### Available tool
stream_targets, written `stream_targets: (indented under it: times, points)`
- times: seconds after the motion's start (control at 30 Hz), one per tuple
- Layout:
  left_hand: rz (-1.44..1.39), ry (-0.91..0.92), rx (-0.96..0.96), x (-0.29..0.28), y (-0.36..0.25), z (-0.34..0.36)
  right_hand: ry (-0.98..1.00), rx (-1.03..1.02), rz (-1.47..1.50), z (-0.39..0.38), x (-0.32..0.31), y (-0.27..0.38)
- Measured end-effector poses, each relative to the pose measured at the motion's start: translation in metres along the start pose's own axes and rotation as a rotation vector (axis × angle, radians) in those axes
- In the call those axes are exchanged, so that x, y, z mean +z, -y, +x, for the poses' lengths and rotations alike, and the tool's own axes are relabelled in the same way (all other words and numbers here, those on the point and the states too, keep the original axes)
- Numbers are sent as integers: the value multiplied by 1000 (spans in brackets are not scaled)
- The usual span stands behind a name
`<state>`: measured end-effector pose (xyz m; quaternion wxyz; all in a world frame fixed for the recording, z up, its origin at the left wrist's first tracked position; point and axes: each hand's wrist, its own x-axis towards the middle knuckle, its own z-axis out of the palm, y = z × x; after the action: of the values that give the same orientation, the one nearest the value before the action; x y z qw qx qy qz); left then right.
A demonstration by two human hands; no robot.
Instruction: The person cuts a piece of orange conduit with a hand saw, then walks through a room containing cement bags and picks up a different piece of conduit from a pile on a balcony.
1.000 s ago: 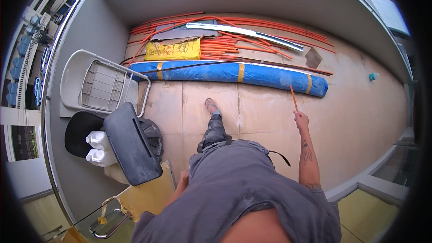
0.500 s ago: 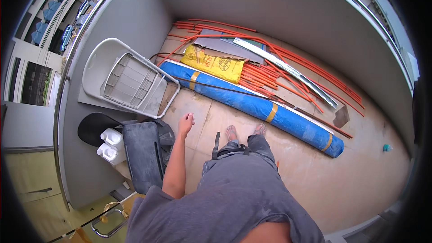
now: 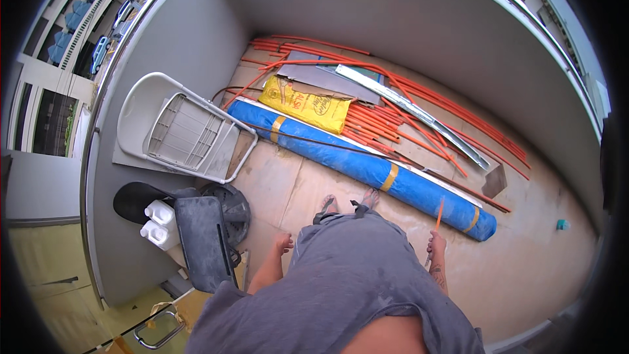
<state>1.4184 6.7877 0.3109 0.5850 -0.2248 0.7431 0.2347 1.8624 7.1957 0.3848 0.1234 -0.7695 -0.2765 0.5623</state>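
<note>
My right hand [image 3: 436,245] is closed around a thin orange rod [image 3: 439,215], held out at my right side. The rod's tip points toward the right end of a long blue wrapped roll [image 3: 347,161], bound with yellow tape. A pale thin piece shows just below that hand; what it is I cannot tell. My left hand [image 3: 282,243] hangs by my left hip with its fingers curled in and nothing visible in them. Close to it stands a dark grey, dusty panel-like object [image 3: 204,239] next to a round black base [image 3: 232,213].
Beyond the roll lie a yellow bag [image 3: 306,105], several orange pipes [image 3: 452,103] and a long metal strip [image 3: 406,111]. At left, a white folding chair [image 3: 187,128] leans on the grey wall [image 3: 167,46]; white jugs [image 3: 158,226] stand below it. A small teal object [image 3: 562,225] sits at right.
My left arm has lowered and drawn back toward my hip. The right hand has come into view with the orange rod in it.
</note>
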Motion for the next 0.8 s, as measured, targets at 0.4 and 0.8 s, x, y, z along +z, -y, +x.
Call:
stream_targets:
  times: [0.4,0.8]
  points:
    - [-219,-161,264,2,-66,-49,78,58,-249,15,32,14]
    - [-175,-152,234,12,-62,-35,73,156,-152,20,16,1]
